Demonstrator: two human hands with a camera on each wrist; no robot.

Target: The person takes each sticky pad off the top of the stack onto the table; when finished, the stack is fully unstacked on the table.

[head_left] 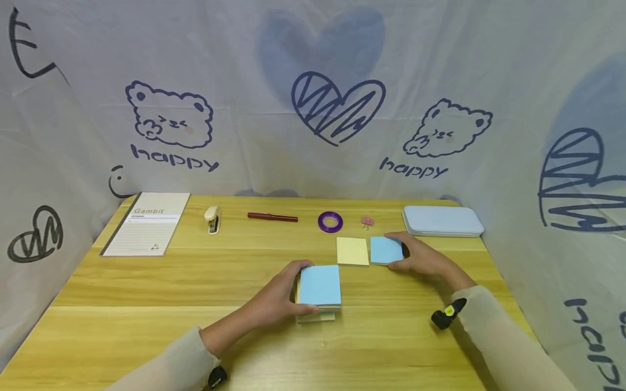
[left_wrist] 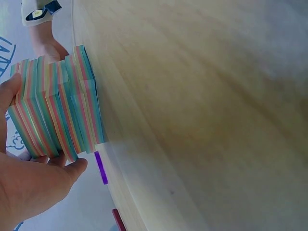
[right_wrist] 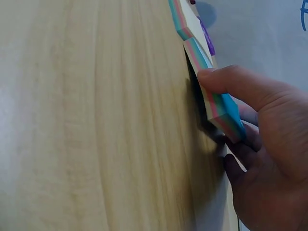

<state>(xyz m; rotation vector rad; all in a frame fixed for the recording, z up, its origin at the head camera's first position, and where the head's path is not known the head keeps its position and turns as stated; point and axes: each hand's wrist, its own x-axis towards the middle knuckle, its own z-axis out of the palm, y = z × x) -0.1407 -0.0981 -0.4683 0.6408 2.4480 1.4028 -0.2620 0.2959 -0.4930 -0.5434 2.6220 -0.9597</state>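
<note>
My left hand grips a tall stack of sticky note pads with a blue sheet on top, thumb on the near side and fingers on the far side. The left wrist view shows the stack's striped edges, with several pads slightly out of line. To the right, my right hand pinches a blue sticky note pad between thumb and fingers. Its edge is tilted up from the table in the right wrist view, with a dark gap beneath. A yellow sticky note pad lies just left of it.
Along the back of the wooden table lie a notebook, a stapler, a dark red pen, a purple tape roll, a pink binder clip and a pale blue case. A printed curtain hangs behind.
</note>
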